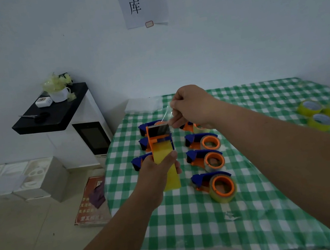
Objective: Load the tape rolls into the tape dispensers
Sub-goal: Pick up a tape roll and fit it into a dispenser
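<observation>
My left hand (158,169) grips a yellowish tape roll (167,163) seated in an orange and blue tape dispenser (158,135), held up above the table. My right hand (191,105) pinches the clear free tape end (169,113) just above the dispenser's blade. On the green checked tablecloth (196,217) lie several more blue and orange dispensers, three with rolls in a column to the right (216,183), others partly hidden behind my left hand (141,161). Several loose yellow tape rolls (327,116) sit at the table's right edge.
A white cabinet with a black top (54,114) stands left of the table, bearing scissors, a small box and a white cup. White foam boxes (17,180) and a red booklet (94,201) lie on the floor. A paper sign (140,1) hangs on the wall.
</observation>
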